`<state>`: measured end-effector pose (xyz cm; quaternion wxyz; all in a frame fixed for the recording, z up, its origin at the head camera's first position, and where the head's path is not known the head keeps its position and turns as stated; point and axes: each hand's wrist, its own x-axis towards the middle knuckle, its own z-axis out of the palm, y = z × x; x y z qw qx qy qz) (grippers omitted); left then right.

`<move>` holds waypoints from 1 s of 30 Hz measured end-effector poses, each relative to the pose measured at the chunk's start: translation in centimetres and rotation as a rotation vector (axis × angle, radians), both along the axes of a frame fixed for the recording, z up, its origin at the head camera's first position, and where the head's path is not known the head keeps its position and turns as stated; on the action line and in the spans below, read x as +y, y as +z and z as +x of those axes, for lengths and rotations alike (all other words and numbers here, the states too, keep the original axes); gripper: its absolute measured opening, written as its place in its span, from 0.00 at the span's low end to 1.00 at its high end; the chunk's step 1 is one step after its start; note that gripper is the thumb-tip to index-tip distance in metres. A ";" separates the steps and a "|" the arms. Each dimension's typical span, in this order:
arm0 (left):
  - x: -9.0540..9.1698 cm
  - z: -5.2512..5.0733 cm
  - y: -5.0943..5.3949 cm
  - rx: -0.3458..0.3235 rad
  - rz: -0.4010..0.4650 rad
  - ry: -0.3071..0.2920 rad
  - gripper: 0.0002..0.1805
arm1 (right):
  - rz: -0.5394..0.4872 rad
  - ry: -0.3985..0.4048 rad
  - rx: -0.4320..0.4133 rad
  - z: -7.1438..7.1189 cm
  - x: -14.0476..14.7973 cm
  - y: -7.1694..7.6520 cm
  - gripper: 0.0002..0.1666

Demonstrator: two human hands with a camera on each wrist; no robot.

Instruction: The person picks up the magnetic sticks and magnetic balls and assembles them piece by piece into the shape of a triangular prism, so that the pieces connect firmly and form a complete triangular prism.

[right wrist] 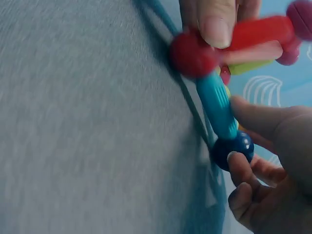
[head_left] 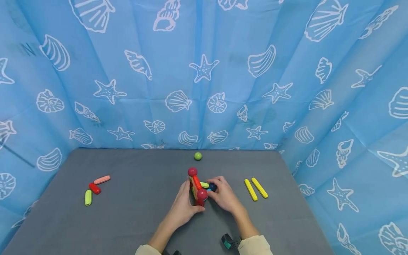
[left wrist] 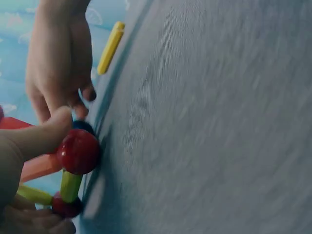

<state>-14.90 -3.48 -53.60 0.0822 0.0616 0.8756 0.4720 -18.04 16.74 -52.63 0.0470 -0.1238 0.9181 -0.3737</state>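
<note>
Between both hands stands a toy structure of coloured balls and rods, with a red rod (head_left: 197,182) and a raspberry ball (head_left: 192,171) at its top. My left hand (head_left: 183,208) grips its left side, the thumb lying against a red ball (left wrist: 80,151) low down. On the other side, my right hand (head_left: 225,196) pinches a dark blue ball (right wrist: 234,150) between thumb and fingers. A light blue rod (right wrist: 217,105) joins that ball to a red ball (right wrist: 194,54) at the left thumb. Lime rods (left wrist: 71,185) show lower in the structure, partly hidden by my hands.
A lime ball (head_left: 198,156) lies beyond the structure. Two yellow rods (head_left: 250,190) are on the right. To the left lie a pink rod (head_left: 102,179), a red rod (head_left: 94,188) and a lime rod (head_left: 88,197). A blue shell-print curtain (head_left: 204,88) borders the grey table (head_left: 134,216).
</note>
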 end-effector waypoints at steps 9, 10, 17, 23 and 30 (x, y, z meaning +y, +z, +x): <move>-2.7 -1.3 0.0 0.203 -0.060 0.058 0.31 | -0.052 0.061 -0.140 0.7 1.5 0.7 0.33; -2.9 -1.6 -0.1 0.214 -0.065 0.086 0.25 | -0.073 0.068 -0.157 0.6 1.5 0.7 0.32; -2.8 -3.6 -0.6 0.228 -0.059 0.200 0.13 | -0.111 -0.079 -0.007 -1.0 0.9 -0.3 0.27; -3.2 -4.0 -0.6 0.200 -0.043 0.192 0.14 | -0.149 -0.078 -0.002 -2.5 1.2 -1.7 0.20; -11.2 -2.1 0.3 0.262 -0.101 0.183 0.19 | -0.312 -0.140 -0.117 -2.5 2.6 -2.5 0.16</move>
